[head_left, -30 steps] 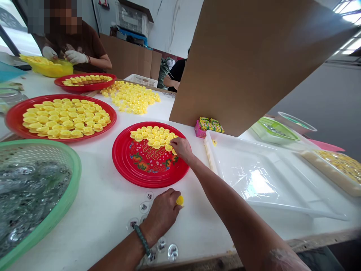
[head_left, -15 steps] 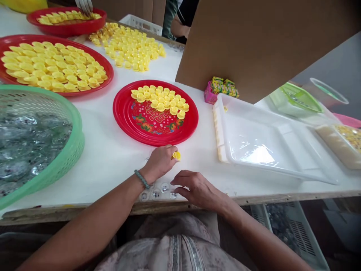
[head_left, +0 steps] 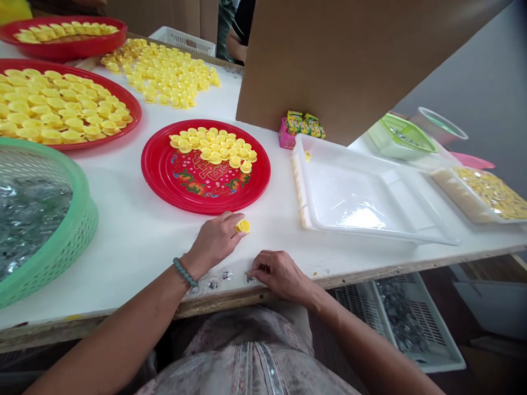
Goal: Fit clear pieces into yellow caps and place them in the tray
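My left hand (head_left: 214,238) rests on the white table just below a red plate (head_left: 160,170) and pinches a small yellow cap (head_left: 242,225) at its fingertips. My right hand (head_left: 278,272) lies at the table's front edge, fingers curled down onto one of several small clear discs (head_left: 226,275) lined up there. The red plate holds rows of yellow caps (head_left: 214,147) along its far side, with a printed picture showing on the near part.
A green basket (head_left: 61,241) of clear pieces stands at the left. Two more red plates (head_left: 132,104) of yellow caps and a loose pile (head_left: 164,71) lie behind. A white tray (head_left: 370,192), cardboard sheet (head_left: 349,60) and other containers stand on the right. A crate (head_left: 403,318) sits under the table.
My right hand left the red plate and came down to the clear discs at the table edge. My left hand stayed on the yellow cap. The view tilted down.
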Tool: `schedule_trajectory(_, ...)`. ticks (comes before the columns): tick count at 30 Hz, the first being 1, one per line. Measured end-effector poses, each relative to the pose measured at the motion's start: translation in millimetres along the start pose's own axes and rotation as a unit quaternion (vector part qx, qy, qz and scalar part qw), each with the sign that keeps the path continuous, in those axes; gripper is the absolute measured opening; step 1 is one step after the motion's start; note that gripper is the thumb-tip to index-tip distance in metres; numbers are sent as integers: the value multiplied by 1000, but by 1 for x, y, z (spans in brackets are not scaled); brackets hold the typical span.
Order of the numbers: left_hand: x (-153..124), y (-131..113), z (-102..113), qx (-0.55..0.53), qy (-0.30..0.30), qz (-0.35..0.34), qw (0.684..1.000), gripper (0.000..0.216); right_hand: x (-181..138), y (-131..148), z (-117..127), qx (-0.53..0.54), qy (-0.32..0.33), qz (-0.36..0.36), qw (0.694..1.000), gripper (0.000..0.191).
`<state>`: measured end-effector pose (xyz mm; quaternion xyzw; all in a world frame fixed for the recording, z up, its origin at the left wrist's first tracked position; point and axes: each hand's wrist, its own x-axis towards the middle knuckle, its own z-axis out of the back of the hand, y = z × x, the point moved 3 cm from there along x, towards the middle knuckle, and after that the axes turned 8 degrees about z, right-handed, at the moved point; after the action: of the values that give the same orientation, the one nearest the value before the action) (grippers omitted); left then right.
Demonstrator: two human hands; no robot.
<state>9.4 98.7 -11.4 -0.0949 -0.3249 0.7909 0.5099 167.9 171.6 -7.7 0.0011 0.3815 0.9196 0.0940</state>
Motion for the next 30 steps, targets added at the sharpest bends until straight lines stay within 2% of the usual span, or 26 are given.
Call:
schedule_trajectory(3,-4,-7,6,-64,-24,-11,998,17,2,-10,4,23,-65,-48,997,10)
schedule_trajectory(6,-6,-14,0,-108,34,-9,994,14,6,-25,10,82,-134,-131,979,14)
schedule_trajectory(9,-9,-19,-9,-111,102,-16,988,16,9,-35,14,143,-161,-178,960,15)
schedule_trajectory(12,-11,-22,-16,-102,137,-49,984,29,10,-40,14,216,-171,-194,942,16)
schedule_trajectory(14,-11,-23,-21,-77,139,-69,985,35,10,-43,13,267,-178,-200,926,19)
schedule_trajectory(18,-6,-26,-28,-41,108,-68,991,25,11,-49,8,323,-200,-200,903,23)
schedule_trajectory(22,-3,-32,-31,-76,108,-68,989,22,13,-47,8,363,-217,-177,889,21)
schedule_trajectory(24,-2,-32,-29,-119,107,-34,987,23,13,-40,11,391,-218,-151,881,19)
schedule_trajectory(26,-1,-29,-28,-191,122,38,973,23,12,-32,16,406,-220,-120,879,19)
schedule_trajectory(28,-1,-26,-29,-288,167,121,935,23,9,-25,22,383,-218,-87,893,21)
schedule_trajectory(30,0,-24,-31,-381,217,176,881,26,5,-20,27,293,-229,-50,927,22)
